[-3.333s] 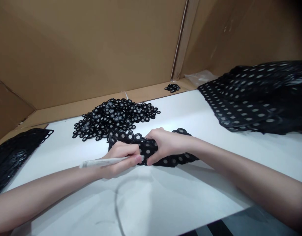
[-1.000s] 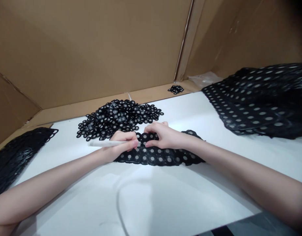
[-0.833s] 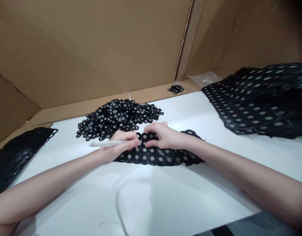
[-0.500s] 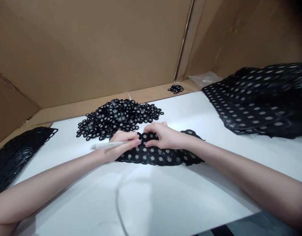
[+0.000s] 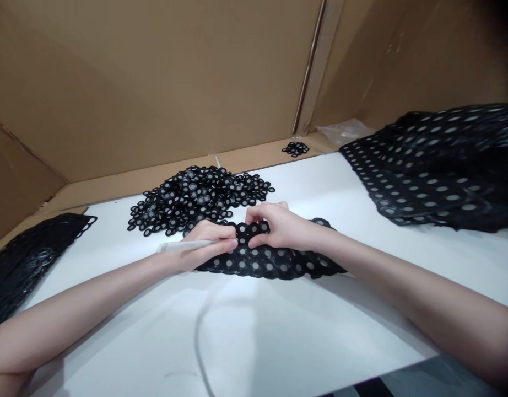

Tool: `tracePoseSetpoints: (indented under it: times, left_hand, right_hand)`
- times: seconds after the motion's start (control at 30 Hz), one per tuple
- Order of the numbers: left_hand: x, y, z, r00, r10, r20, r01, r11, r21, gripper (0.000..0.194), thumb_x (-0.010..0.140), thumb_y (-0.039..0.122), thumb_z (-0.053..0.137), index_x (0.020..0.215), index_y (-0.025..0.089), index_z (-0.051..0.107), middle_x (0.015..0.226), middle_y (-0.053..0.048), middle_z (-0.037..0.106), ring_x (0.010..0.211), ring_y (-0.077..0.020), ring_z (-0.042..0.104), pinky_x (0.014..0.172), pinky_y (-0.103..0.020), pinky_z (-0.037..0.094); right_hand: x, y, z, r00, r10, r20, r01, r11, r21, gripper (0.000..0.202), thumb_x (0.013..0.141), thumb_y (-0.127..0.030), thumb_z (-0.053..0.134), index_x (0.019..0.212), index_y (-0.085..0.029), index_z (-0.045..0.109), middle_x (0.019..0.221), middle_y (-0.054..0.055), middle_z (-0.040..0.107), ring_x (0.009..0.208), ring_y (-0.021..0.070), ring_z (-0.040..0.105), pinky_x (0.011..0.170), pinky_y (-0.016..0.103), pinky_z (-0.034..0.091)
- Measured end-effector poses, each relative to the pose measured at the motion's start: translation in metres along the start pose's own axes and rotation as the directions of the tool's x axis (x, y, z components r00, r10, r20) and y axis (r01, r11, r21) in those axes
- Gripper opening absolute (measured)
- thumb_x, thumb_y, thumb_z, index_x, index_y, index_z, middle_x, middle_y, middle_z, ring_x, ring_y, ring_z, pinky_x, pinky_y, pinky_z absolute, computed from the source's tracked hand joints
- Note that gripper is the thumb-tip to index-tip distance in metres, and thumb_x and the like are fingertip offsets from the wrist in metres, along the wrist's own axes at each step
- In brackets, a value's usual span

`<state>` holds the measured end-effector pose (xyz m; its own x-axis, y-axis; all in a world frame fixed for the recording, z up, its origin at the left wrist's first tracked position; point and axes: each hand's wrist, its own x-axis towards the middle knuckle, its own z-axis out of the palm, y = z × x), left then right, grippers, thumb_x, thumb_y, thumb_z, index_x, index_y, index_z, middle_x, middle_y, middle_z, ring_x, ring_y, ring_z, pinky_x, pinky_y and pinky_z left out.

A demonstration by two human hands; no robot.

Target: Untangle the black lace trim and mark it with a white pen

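Black, pale-dotted, scallop-edged sheet (image 5: 262, 259)

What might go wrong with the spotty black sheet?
First, the white stick in the left hand points toward the right hand, so a slip might poke it.
Second, the pile of little black pieces lies just beyond the left hand, so a bump could scatter some.
Third, the left hand has the stick to hold too, so the sheet might slip a little there.
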<state>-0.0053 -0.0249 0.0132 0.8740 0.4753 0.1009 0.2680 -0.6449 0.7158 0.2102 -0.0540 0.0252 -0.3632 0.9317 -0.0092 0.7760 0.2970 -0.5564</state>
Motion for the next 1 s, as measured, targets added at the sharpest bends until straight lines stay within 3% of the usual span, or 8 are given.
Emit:
tracePoseSetpoints:
  times: [0.33,0.6,0.83,1.0]
  left_hand:
    - [-0.002,0.002,0.0,1.0,-0.013,-0.011,0.013,1.0,-0.011,0.039,0.095,0.035,0.04,0.062,0.015,0.038,0.058,0.004,0.035,0.055,-0.0083,0.034,0.055,-0.023,0.026]
    - [-0.003,-0.003,0.001,1.0,0.018,-0.013,-0.019,1.0,-0.022,0.039,0.096,0.036,0.041,0.063,0.015,0.043,0.059,0.004,0.039,0.056,-0.0083,0.038,0.055,-0.023,0.028]
    - [-0.005,0.001,0.001,0.997,0.066,-0.03,-0.065,0.997,0.033,0.038,0.097,0.035,0.039,0.065,0.016,0.042,0.061,0.003,0.041,0.057,-0.009,0.039,0.057,-0.023,0.031]
    - [-0.007,0.002,0.001,0.99,0.13,-0.05,-0.126,0.989,0.075,0.037,0.096,0.033,0.038,0.065,0.016,0.045,0.06,0.001,0.045,0.056,-0.0097,0.041,0.055,-0.023,0.031]
  right_hand:
    - [0.004,0.002,0.003,1.0,-0.025,-0.004,0.025,0.995,0.098,0.035,0.061,-0.013,0.079,0.063,-0.017,0.044,0.069,-0.005,0.051,0.073,0.014,0.049,0.074,0.029,0.027]
    - [0.007,0.008,0.003,0.999,-0.038,0.012,0.035,0.979,0.202,0.035,0.058,-0.019,0.079,0.061,-0.018,0.044,0.067,-0.006,0.05,0.071,0.0136,0.048,0.074,0.029,0.029]
    - [0.001,-0.002,-0.004,0.995,-0.034,0.091,0.031,0.999,0.036,0.044,0.059,-0.043,0.082,0.078,-0.019,0.05,0.075,-0.004,0.054,0.075,0.0169,0.051,0.079,0.033,0.029]
    - [0.0,-0.01,-0.003,0.989,0.008,0.146,0.004,0.997,-0.082,0.045,0.064,-0.048,0.078,0.062,-0.018,0.045,0.062,-0.004,0.048,0.071,0.0177,0.05,0.082,0.036,0.028]
